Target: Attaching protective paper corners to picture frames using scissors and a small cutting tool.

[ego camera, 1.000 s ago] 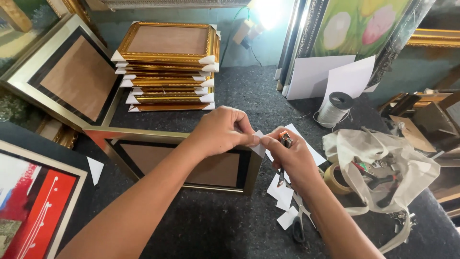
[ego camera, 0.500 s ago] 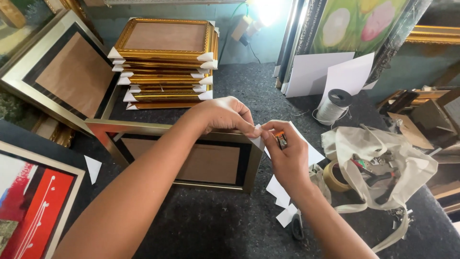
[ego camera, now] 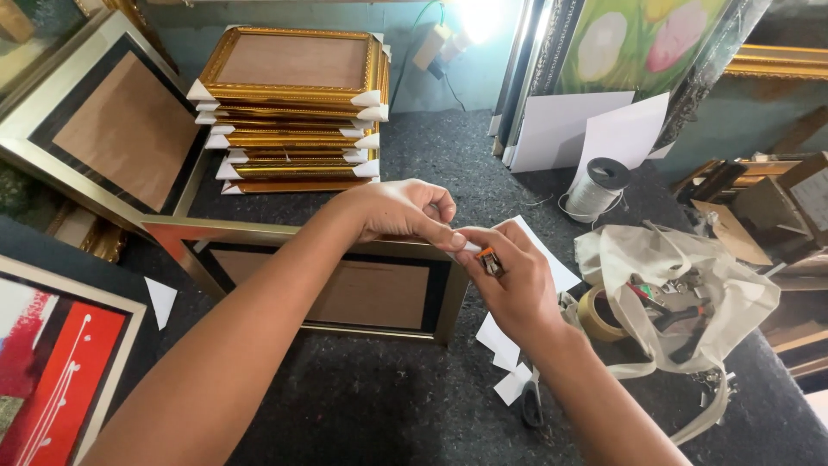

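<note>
At the centre of the frame, a small white card corner piece (ego camera: 468, 248) is pinched between the two hands, directly above the upper right corner of a gold-edged picture frame (ego camera: 259, 237) lying face down on the dark table (ego camera: 362, 406). The left hand (ego camera: 398, 210), entering from the lower left, has its fingers curled and its thumb and forefinger closed on the card's left end. The right hand (ego camera: 511, 280), entering from the lower right, is closed around a small orange-and-metal tool (ego camera: 490, 261), probably a stapler, pressed against the same card; the grip appears to steady the card for fastening, though the contact itself is partly hidden.

Just below the right hand, loose white card pieces (ego camera: 504, 349) lie within reach, beside what looks like a pair of scissors (ego camera: 532, 404). To the right, a roll of brown tape (ego camera: 597, 312) and an open cloth bag (ego camera: 681, 285) of tools sit close by. Farther up, a spool of white cord (ego camera: 599, 185) stands near white boards (ego camera: 595, 129). At upper left, a stack of gold frames (ego camera: 293, 112) already bears white corner protectors. A red painting (ego camera: 52, 362) occupies the lower left.
</note>
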